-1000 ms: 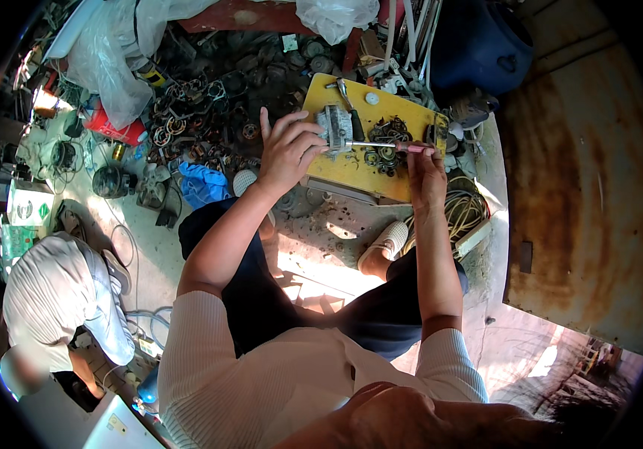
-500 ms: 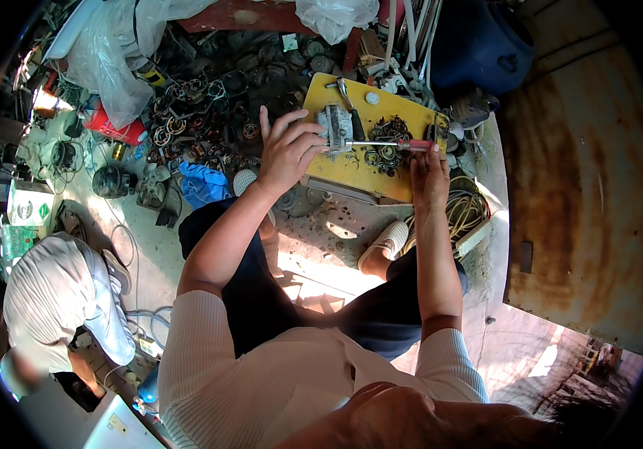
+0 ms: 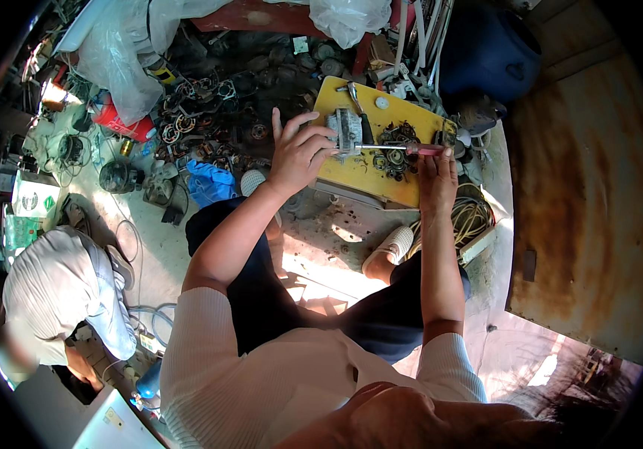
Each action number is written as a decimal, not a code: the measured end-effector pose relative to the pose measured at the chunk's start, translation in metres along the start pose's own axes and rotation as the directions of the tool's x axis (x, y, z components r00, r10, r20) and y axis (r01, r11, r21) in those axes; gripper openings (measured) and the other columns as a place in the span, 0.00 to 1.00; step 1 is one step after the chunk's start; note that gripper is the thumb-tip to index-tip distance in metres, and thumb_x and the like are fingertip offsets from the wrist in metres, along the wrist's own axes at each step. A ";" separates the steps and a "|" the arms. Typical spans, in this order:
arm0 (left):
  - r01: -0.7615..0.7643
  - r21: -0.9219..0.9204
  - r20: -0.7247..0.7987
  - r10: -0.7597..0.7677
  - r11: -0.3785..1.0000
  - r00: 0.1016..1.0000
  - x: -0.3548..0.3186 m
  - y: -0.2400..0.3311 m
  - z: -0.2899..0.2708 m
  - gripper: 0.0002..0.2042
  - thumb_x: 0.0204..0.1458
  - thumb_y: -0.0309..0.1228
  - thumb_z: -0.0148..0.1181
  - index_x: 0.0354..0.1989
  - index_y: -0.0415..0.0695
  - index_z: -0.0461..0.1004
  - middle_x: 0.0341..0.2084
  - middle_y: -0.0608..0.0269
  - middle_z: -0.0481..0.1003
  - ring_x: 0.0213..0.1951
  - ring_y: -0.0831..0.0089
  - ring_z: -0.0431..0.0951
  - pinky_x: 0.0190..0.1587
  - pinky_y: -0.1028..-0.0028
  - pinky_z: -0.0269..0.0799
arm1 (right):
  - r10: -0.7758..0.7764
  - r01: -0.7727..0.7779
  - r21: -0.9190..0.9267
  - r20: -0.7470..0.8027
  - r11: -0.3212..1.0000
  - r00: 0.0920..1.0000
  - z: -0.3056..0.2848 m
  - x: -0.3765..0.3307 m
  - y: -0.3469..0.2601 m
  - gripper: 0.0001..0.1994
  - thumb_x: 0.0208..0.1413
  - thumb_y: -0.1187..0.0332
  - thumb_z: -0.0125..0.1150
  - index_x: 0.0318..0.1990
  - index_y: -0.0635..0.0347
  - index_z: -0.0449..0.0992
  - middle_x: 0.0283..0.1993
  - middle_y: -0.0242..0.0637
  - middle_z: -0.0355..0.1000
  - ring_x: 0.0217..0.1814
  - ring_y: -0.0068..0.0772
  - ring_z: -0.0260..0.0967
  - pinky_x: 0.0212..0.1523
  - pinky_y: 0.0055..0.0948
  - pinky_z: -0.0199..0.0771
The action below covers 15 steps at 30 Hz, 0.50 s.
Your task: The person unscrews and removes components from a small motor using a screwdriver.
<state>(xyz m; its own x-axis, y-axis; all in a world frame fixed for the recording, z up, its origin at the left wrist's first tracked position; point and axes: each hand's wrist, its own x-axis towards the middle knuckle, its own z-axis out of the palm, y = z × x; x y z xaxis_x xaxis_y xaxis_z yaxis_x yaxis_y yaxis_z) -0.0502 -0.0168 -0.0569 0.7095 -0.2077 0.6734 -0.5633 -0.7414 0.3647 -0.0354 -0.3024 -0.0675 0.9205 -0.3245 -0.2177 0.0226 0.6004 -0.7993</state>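
A small grey metal housing, like a motor part (image 3: 347, 130), rests at the left of a yellow board (image 3: 389, 106). My left hand (image 3: 297, 156) grips its left side with some fingers; the others are spread out, and the thumb's contact is hard to see. In my right hand (image 3: 438, 179) is the red handle of a screwdriver (image 3: 424, 150), held between thumb and fingers. Its shank lies roughly level and points left, its tip meeting the housing. Below the shank is a pile of small dark metal parts (image 3: 395, 161). A ratchet wrench (image 3: 359, 103) lies behind the housing beside a white disc (image 3: 382, 102).
A blue drum (image 3: 486, 56) stands at the back right, near a rusty metal sheet (image 3: 576, 194). Coiled cable (image 3: 471, 213) lies right of the board. Metal scraps (image 3: 202, 112) and a blue bag (image 3: 209, 183) are at left. Another person (image 3: 56, 292) bends at far left.
The whole view has shifted slightly, so the board and both hands appear a little farther right and lower. The screwdriver remains against the housing, with both grips alike.
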 end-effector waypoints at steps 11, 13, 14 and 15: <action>-0.003 0.005 0.019 0.002 1.000 1.000 -0.001 -0.005 0.001 0.04 0.46 0.35 0.67 0.25 0.55 0.77 0.41 0.84 0.74 0.59 0.68 0.65 0.68 0.36 0.31 | 0.006 -0.012 0.072 0.089 0.997 0.996 -0.015 0.009 -0.001 0.13 0.63 0.70 0.57 0.55 0.58 0.71 0.48 0.33 0.73 0.49 0.26 0.71 0.51 0.24 0.74; 0.001 0.002 0.016 -0.001 1.000 1.000 -0.001 -0.003 0.001 0.05 0.46 0.33 0.67 0.28 0.53 0.76 0.41 0.81 0.76 0.59 0.67 0.66 0.68 0.39 0.31 | -0.005 -0.012 0.109 0.151 0.994 0.989 -0.018 0.010 -0.001 0.15 0.64 0.71 0.54 0.57 0.60 0.68 0.51 0.36 0.71 0.52 0.29 0.71 0.53 0.25 0.75; 0.002 0.000 0.014 -0.002 1.000 1.000 -0.001 -0.002 0.001 0.06 0.45 0.33 0.67 0.30 0.52 0.75 0.41 0.79 0.76 0.59 0.67 0.66 0.69 0.40 0.31 | -0.012 -0.012 0.128 0.181 0.992 0.983 -0.018 0.011 0.000 0.16 0.65 0.71 0.53 0.59 0.61 0.67 0.53 0.38 0.71 0.53 0.30 0.71 0.55 0.26 0.75; 0.003 0.009 0.014 -0.003 1.000 1.000 -0.001 -0.003 0.003 0.07 0.46 0.33 0.67 0.31 0.52 0.75 0.40 0.79 0.76 0.59 0.67 0.67 0.69 0.40 0.32 | -0.033 0.011 0.128 0.169 0.992 0.985 -0.020 0.015 0.003 0.17 0.66 0.72 0.50 0.60 0.62 0.64 0.55 0.42 0.69 0.56 0.33 0.69 0.58 0.28 0.73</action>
<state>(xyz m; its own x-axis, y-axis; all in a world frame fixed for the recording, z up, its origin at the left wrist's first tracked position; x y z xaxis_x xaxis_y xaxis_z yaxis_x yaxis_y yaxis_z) -0.0484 -0.0163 -0.0604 0.7172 -0.2142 0.6631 -0.5573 -0.7475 0.3614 -0.0290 -0.3203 -0.0843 0.9720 -0.2158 -0.0934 0.0827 0.6856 -0.7232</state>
